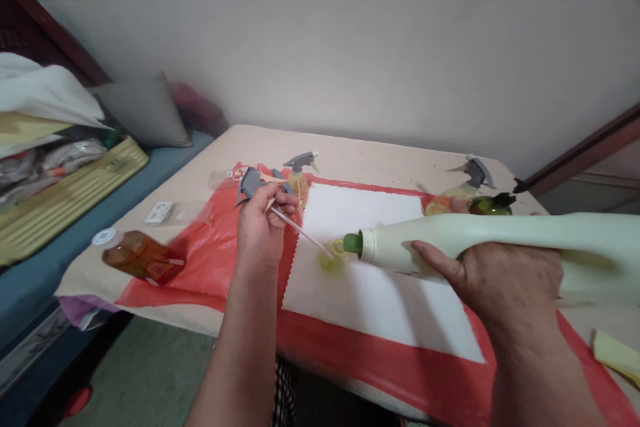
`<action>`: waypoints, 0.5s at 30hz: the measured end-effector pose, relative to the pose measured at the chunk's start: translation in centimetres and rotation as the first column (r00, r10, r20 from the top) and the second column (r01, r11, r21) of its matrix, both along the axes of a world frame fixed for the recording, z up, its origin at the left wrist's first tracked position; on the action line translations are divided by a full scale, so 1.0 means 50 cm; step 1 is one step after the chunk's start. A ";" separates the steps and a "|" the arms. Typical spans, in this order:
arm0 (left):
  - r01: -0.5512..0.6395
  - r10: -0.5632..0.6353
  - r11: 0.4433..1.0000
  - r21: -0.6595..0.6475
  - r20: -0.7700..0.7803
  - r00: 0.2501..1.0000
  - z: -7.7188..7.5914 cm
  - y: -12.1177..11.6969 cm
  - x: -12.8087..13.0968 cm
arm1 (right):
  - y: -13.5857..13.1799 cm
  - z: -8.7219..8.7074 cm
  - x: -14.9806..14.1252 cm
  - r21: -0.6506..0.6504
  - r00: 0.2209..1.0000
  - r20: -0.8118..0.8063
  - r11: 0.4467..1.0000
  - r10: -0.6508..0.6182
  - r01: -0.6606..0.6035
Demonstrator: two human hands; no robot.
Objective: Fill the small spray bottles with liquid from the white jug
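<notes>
My left hand [265,220] is closed on a grey trigger spray head [249,185]. Its thin white dip tube [306,233] slants down right to a small, clear yellow-green round thing [332,261] on the white sheet [370,307]; I cannot tell its exact kind. Wrapped round a large pale green bottle [430,240], my right hand [505,280] holds it tipped on its side. The bottle's uncapped mouth, with a green spout [353,243], points left, just above and beside the yellow-green thing.
Red plastic [210,253] lies under the sheet. Spray bottles stand behind on the left [299,183] and right [473,180], near a dark green bottle [493,205]. A bottle of amber liquid [137,253] and a small white box [159,213] sit at the left. A wall [320,67] closes the back.
</notes>
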State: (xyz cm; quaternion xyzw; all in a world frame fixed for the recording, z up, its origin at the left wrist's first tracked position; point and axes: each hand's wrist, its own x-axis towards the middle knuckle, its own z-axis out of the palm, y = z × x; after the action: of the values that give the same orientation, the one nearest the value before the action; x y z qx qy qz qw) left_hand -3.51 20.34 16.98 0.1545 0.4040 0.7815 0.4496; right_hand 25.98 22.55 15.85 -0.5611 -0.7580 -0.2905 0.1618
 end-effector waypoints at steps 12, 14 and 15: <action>0.009 -0.009 1.000 0.014 -0.001 1.000 -0.003 0.001 -0.002 | -0.001 0.002 0.001 0.120 0.984 0.167 0.992 -0.062 0.042; 0.009 -0.009 1.000 0.013 0.000 1.000 -0.004 0.001 -0.003 | -0.004 0.006 -0.002 0.109 0.989 0.140 0.994 -0.036 0.020; 0.010 -0.010 1.000 0.013 0.002 1.000 -0.005 0.001 -0.003 | -0.005 0.009 -0.004 0.090 0.992 0.122 0.996 -0.027 0.016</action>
State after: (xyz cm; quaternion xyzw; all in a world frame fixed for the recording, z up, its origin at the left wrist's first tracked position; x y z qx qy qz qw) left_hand -3.67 20.38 16.73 0.1586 0.3977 0.7819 0.4531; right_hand 25.80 22.30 16.30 -0.5425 -0.7466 -0.3600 0.1363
